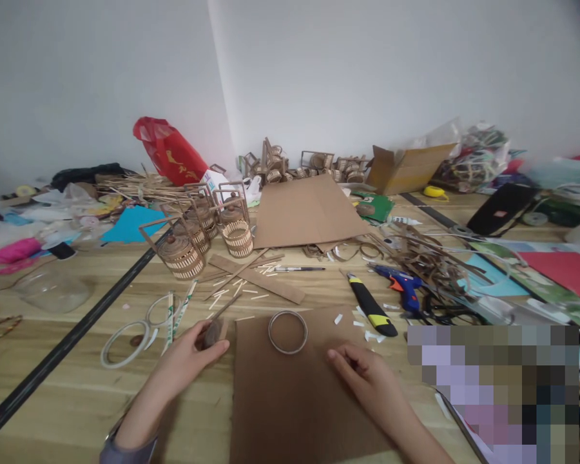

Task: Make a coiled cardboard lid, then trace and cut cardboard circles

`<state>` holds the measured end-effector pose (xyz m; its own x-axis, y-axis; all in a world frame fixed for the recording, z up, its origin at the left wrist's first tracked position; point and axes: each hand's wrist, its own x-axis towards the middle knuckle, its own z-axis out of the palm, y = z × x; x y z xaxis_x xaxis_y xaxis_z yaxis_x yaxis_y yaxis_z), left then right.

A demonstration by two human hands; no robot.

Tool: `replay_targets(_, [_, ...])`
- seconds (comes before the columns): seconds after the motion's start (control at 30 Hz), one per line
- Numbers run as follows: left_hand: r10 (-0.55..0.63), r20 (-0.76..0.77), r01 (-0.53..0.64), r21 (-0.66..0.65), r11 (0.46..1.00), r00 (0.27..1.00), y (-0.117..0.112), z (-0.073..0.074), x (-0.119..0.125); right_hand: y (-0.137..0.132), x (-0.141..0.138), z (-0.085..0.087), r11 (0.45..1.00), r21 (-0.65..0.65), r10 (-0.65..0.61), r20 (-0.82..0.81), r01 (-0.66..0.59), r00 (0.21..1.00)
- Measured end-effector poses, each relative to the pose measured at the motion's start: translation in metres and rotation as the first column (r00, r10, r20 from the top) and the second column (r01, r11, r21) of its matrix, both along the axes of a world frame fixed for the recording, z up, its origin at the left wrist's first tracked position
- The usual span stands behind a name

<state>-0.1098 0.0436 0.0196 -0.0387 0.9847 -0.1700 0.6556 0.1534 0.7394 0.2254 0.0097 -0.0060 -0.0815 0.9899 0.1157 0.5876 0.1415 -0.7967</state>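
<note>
One-handed, left of the grey ring [288,352], pinching a dark round piece [212,334] between thumb and fingers of the left hand [193,351]. Right of the ring, holding the fingers of the right hand [365,370] curled inward near its thumb, without showing whether gripping anything. Working over a brown cardboard sheet [290,406] lying under the ring. Facing, beyond the ring, scattered pale sticks [260,298], a broad brown strip [273,285] and a pen [299,269]; having a black-and-yellow cutter [370,304] and a blue glue gun [408,294] to its right, white hoops [118,365] to its left, and handled baskets [181,263] beyond, leftward.
</note>
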Motion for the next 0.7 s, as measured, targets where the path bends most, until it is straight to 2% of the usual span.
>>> replay_targets(0.1, [0.000,-0.014,0.000,0.040,0.999,1.000,0.003,0.001,0.003,0.000,0.000,-0.001,0.999,0.040,0.025,0.028,-0.026,0.999])
replay_targets(0.2, [0.022,-0.053,-0.018,0.075,0.997,0.998,-0.001,0.011,0.009,0.000,0.002,-0.001,0.995,0.088,0.044,0.048,-0.049,0.998])
replay_targets(0.3, [0.033,-0.115,-0.020,0.109,0.994,0.993,-0.015,0.029,0.026,-0.003,0.002,0.001,0.962,0.261,0.050,0.118,-0.080,0.992])
replay_targets(0.33, [-0.003,-0.159,0.021,0.112,0.994,0.987,-0.022,0.035,0.035,-0.004,0.002,0.001,0.929,0.358,0.039,0.155,-0.093,0.987])
replay_targets(0.4, [-0.145,-0.251,0.166,0.064,0.984,0.957,-0.037,0.046,0.056,-0.007,0.001,0.001,0.822,0.557,-0.023,0.241,-0.119,0.970])
replay_targets(0.47, [-0.321,-0.305,0.329,-0.029,0.944,0.896,-0.049,0.054,0.079,-0.010,0.000,-0.001,0.707,0.687,-0.107,0.339,-0.169,0.935])
replay_targets(0.5, [-0.414,-0.304,0.416,-0.063,0.907,0.858,-0.054,0.056,0.090,-0.011,0.000,-0.002,0.670,0.712,-0.136,0.394,-0.209,0.909])
replay_targets(0.53, [-0.496,-0.300,0.487,-0.109,0.866,0.815,-0.057,0.058,0.099,-0.011,0.000,-0.003,0.652,0.715,-0.153,0.450,-0.253,0.880])
replay_targets(0.6, [-0.608,-0.308,0.596,-0.143,0.790,0.732,-0.060,0.058,0.112,-0.011,0.003,-0.006,0.659,0.679,-0.162,0.549,-0.324,0.820])
replay_targets(0.7, [-0.648,-0.368,0.687,-0.035,0.726,0.667,-0.059,0.054,0.120,-0.008,0.008,-0.008,0.677,0.637,-0.167,0.621,-0.369,0.766])
